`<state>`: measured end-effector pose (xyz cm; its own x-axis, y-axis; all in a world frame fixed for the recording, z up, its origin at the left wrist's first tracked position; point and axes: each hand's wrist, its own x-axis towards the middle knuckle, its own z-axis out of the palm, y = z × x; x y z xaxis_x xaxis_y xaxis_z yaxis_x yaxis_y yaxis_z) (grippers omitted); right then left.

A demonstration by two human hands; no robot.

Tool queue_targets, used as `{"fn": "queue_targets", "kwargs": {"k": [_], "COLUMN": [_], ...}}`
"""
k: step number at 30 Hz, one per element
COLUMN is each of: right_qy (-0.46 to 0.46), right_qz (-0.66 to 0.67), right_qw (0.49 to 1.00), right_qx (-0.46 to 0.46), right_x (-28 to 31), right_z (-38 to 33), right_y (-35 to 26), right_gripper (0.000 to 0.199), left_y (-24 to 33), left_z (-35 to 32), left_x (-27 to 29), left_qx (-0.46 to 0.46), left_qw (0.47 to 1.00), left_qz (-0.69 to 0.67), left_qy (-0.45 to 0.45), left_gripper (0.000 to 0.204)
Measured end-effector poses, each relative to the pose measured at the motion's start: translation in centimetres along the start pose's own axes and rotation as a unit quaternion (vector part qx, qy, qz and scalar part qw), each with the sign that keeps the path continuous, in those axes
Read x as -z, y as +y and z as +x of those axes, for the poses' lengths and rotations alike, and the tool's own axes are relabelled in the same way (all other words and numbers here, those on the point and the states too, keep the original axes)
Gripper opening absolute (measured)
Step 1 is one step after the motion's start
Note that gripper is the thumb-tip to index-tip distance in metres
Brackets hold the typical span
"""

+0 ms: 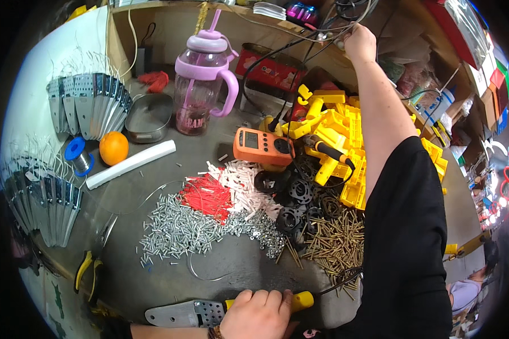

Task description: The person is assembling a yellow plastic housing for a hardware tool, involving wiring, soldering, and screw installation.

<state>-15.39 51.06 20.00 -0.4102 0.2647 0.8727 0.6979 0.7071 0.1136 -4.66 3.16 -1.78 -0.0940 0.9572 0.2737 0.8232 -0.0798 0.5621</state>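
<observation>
My left hand (260, 313) is wrapped round the yellow handle (303, 301) of a flat tool near the front edge of the table. A grey metal plate with holes (178, 314) extends from its left end, and a black cord runs off from its right end. My right arm reaches far across to the back, where my right hand (359, 42) is closed among black and grey cables (322, 38) by the shelf edge. Its fingertips are hidden, so what it grips cannot be made out.
Piles of silver screws (178, 226), red pieces (209, 196), brass screws (336, 240) and yellow plastic parts (353, 135) cover the middle. An orange multimeter (263, 148), purple-lidded jug (201, 85), orange fruit (113, 148), solder spool (79, 156), pliers (87, 274) and stacked metal plates (87, 104) surround them.
</observation>
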Motion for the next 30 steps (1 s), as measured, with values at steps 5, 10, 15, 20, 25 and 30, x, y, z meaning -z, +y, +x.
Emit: {"fn": "queue_targets", "kwargs": {"k": [5,10,15,20,25,30], "right_qy": [-0.113,-0.095,-0.218,-0.139,-0.024,-0.021], "right_qz": [0.053,0.064,0.162,0.341,0.439,0.548], "right_qw": [0.992,0.993,0.958,0.925,0.889,0.835], "right_qx": [0.024,0.032,-0.087,-0.095,-0.129,-0.050], "right_x": [-1.2,-2.6,-1.5,-3.1,1.7,13.2], "right_z": [2.6,3.3,2.6,2.9,0.6,-13.4], "right_y": [3.0,4.0,2.5,3.3,6.0,-3.5], "right_gripper": [0.021,0.022,0.017,0.019,0.030,0.027], "left_y": [-0.3,-0.2,-1.0,-0.8,-0.4,-1.7], "left_z": [0.0,-0.2,0.5,-0.2,0.9,-0.2], "left_x": [-0.4,-0.5,-1.2,-0.7,0.9,-1.9], "left_qx": [-0.019,-0.018,-0.032,-0.025,-0.046,-0.019], "left_qw": [0.999,0.999,0.999,0.999,0.999,0.998], "left_qz": [0.041,0.045,0.019,0.027,-0.016,0.059], "left_qy": [0.007,0.013,-0.007,-0.002,-0.021,0.000], "left_gripper": [0.046,0.046,0.048,0.048,0.049,0.045]}}
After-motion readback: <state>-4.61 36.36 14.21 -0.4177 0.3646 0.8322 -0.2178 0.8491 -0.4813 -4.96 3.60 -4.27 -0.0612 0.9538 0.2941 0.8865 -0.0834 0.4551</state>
